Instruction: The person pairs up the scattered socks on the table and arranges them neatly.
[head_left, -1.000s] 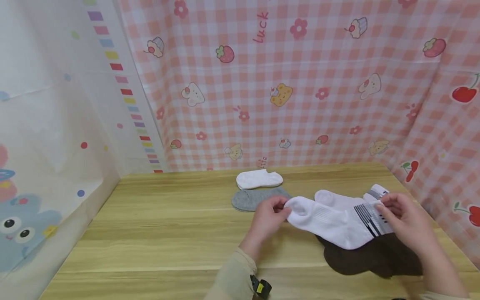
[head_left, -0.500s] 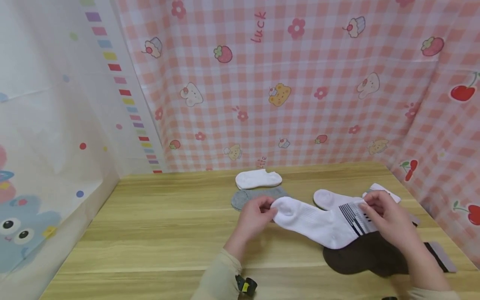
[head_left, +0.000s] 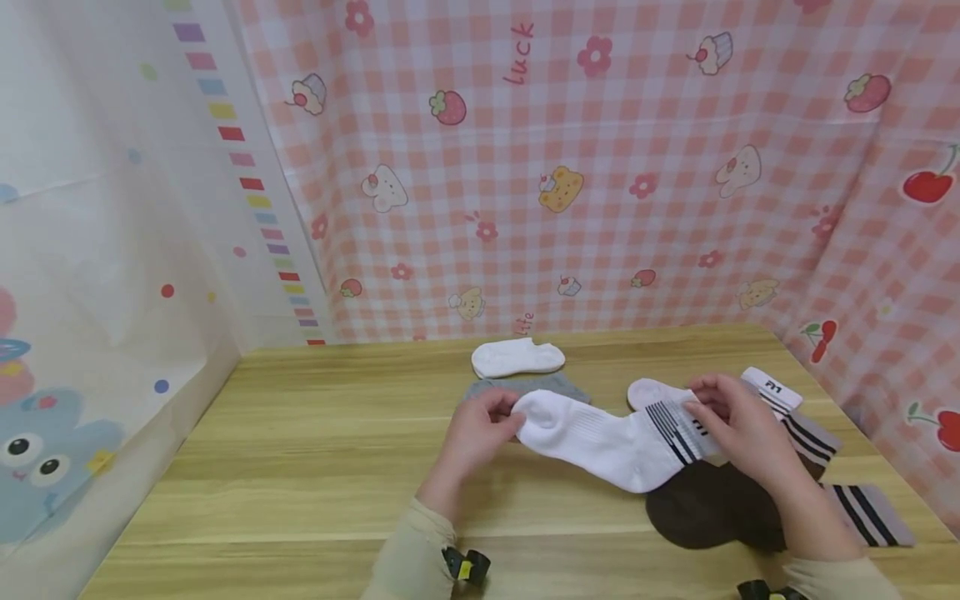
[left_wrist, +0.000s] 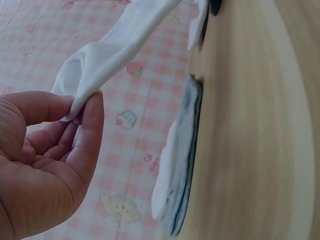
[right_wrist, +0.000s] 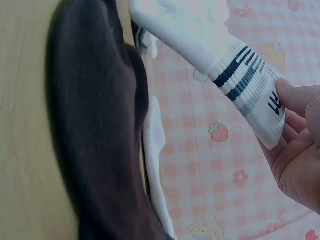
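Note:
A white crew sock [head_left: 592, 437] with black stripes at its cuff is stretched between my two hands above the table. My left hand [head_left: 477, 429] pinches the toe end between thumb and fingers, as the left wrist view shows too. At the cuff, beside the dark lettering, my right hand [head_left: 738, 425] pinches the ribbed edge. Below the sock and my right hand lies a dark brown sock [head_left: 690, 508] with a grey striped cuff [head_left: 866, 515]. Another white sock [head_left: 648, 395], partly covered, lies behind, with its lettered cuff [head_left: 772, 390] to the right.
At the back middle lies a white low-cut sock [head_left: 517, 358]. A grey sock [head_left: 558, 385] is just in front of it, partly hidden by my left hand. The wooden table [head_left: 322, 467] meets a pink checked cloth [head_left: 487, 267] at its back edge.
Both hands have moved left with the white sock held between them. The striped cuffs of the socks lying at the right have come into view.

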